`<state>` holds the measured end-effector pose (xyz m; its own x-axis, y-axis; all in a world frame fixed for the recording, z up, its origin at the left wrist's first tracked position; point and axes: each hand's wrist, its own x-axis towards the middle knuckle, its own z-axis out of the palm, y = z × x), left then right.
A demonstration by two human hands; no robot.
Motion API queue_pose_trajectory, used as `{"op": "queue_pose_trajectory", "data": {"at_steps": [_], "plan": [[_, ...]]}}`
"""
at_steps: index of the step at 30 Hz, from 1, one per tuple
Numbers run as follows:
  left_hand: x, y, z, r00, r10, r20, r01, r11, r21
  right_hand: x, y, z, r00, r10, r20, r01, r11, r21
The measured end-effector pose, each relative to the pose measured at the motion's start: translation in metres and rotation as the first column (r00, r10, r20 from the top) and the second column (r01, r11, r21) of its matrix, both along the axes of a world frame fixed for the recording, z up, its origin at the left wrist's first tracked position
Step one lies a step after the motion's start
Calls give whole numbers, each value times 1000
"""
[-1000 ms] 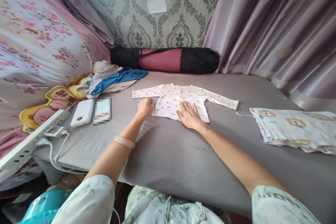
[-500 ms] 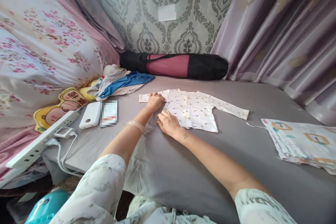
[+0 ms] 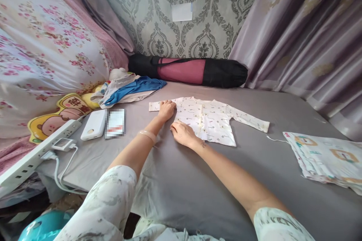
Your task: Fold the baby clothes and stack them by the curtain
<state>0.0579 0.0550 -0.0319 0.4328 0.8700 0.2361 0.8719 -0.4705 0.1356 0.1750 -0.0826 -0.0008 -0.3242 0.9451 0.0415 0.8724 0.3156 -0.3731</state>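
Observation:
A small white long-sleeved shirt (image 3: 216, 120) with a fine print lies spread on the grey sheet. My left hand (image 3: 167, 109), palm down with bent fingers, grips it where the left sleeve meets the body. Nearer to me, my right hand (image 3: 182, 132) has its fingers pressed together on the lower left corner of the shirt. The fingertips of both hands are partly hidden. The right sleeve stretches out flat, and the end of the left sleeve shows beyond my left hand.
A black and pink rolled bag (image 3: 181, 70) lies along the wall. To the left are crumpled clothes (image 3: 132, 88), a white power bank (image 3: 94, 125), a blurred packet (image 3: 115, 123) and a power strip (image 3: 39, 150) with cables. Folded patterned cloth (image 3: 325, 158) lies at the right.
The view has shifted slightly. My right hand's fingers have drawn closer together at the shirt's edge. My left hand stays at the sleeve, and the shirt has hardly moved.

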Motion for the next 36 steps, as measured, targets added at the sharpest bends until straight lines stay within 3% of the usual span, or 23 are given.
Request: {"op": "queue_pose_trajectory", "data": {"at_steps": [4,8,11,14,16,19,23,28,33,36], "plan": [[1,1,5,999,28,17,-27,999,-48,4,-2,0,996,64,-61,-66,998,-21],[8,-4,19,996,81,-37,-85,991,-100,25,0,2,962,167,-215,-180,983,-44],[23,-16,27,996,84,-2,-84,996,-32,59,2,2,979,21,-202,-15,999,30],[45,-34,23,990,-139,27,139,990,-24,99,2,-3,971,-239,16,233,960,155],[57,-46,15,967,-253,-11,251,965,-74,121,0,-10,932,-331,150,306,938,165],[65,-59,1,972,-217,-92,206,972,-116,139,-4,-20,897,-367,246,358,930,85],[63,-65,-6,984,-137,-110,126,986,-108,142,-5,-28,888,-377,265,388,921,11],[63,-64,-3,988,-101,-117,83,985,-154,142,-4,-30,888,-379,262,395,919,-8],[70,-59,3,988,-88,-129,58,972,-226,143,0,-22,897,-362,253,380,925,-24],[79,-60,5,988,-99,-120,77,982,-171,137,14,-13,908,-351,227,351,935,42]]}}
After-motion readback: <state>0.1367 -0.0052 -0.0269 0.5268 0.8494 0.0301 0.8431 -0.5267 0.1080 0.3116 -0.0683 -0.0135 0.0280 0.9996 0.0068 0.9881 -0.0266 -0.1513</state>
